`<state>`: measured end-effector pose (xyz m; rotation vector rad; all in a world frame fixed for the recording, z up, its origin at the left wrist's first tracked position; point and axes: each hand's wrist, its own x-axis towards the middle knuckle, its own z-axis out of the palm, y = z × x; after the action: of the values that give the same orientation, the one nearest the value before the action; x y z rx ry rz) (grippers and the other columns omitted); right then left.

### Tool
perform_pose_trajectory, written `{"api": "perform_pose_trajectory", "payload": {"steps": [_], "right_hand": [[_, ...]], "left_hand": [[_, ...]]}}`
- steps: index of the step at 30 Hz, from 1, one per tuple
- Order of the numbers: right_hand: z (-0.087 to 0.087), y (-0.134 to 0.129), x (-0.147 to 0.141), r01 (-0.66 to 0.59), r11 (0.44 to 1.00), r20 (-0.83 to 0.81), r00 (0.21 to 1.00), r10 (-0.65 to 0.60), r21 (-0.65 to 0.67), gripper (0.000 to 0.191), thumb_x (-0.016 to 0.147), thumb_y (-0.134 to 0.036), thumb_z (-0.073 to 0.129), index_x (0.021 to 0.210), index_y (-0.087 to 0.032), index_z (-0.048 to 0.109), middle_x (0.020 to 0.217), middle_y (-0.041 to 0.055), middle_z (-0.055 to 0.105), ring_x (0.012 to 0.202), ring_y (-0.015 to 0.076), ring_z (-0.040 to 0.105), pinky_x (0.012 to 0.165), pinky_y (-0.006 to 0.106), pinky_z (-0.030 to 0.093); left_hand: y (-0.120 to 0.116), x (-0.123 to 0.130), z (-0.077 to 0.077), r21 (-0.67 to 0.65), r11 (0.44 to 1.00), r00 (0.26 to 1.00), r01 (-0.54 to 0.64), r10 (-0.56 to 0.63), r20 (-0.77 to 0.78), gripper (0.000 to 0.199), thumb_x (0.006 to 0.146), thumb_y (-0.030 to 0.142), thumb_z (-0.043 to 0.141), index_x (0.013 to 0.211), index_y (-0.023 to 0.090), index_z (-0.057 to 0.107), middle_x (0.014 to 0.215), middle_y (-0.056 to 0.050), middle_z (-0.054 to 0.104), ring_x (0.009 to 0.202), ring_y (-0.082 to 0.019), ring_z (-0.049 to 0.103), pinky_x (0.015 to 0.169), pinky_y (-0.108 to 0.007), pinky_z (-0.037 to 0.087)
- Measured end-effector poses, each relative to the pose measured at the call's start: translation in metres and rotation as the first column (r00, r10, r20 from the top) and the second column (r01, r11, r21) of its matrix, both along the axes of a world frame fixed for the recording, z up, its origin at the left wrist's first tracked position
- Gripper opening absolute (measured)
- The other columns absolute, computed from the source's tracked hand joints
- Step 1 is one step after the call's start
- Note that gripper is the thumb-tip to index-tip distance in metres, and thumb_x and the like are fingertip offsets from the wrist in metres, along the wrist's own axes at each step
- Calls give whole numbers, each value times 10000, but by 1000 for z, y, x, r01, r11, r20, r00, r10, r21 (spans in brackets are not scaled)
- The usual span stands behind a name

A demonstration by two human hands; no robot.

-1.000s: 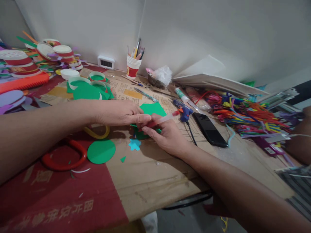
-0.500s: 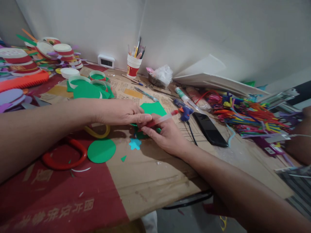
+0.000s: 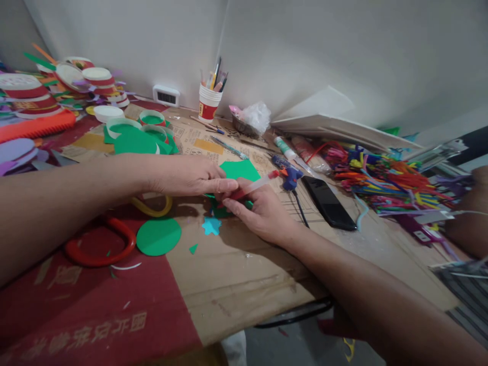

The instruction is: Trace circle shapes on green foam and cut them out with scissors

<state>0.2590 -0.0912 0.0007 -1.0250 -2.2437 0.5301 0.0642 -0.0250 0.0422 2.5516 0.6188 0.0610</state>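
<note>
In my right hand (image 3: 259, 208) is a red pen (image 3: 253, 188), its clear barrel slanting up to the right and its tip hidden among my fingers. My left hand (image 3: 194, 175) presses down beside it, fingers together and touching the right fingertips. Under both hands lies a green sheet (image 3: 242, 170), partly covered; what exactly the left fingers pin is hidden. Just in front of the hands rests a blue flower-shaped cutout (image 3: 212, 225). A green disc (image 3: 159, 237) and a small green triangle (image 3: 193, 249) lie nearer me.
Scissors with a red handle (image 3: 131, 249) sit under my left forearm. Behind are green-lined rings (image 3: 124, 124) and a cup of pens (image 3: 209, 104). To the right lie a blue glue gun (image 3: 292, 178), a black phone (image 3: 328, 202) and colourful pipe cleaners (image 3: 396, 183). Another person's arm (image 3: 470, 213) shows at right.
The view has shifted very slightly. Both hands and the red pen stay practically in the same place.
</note>
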Motion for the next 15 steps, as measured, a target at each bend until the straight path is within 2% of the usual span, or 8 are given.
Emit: {"api": "perform_pose_trajectory", "payload": {"steps": [15], "right_hand": [[3, -2, 1, 13, 1000, 22, 1000, -12, -12, 129, 891, -234, 546, 801, -184, 624, 791, 14, 657, 711, 138, 587, 682, 272, 448]], "left_hand": [[2, -1, -2, -8, 1000, 1000, 14, -14, 22, 529, 955, 541, 336, 900, 196, 734, 925, -51, 714, 801, -163, 602, 755, -252, 412]]}}
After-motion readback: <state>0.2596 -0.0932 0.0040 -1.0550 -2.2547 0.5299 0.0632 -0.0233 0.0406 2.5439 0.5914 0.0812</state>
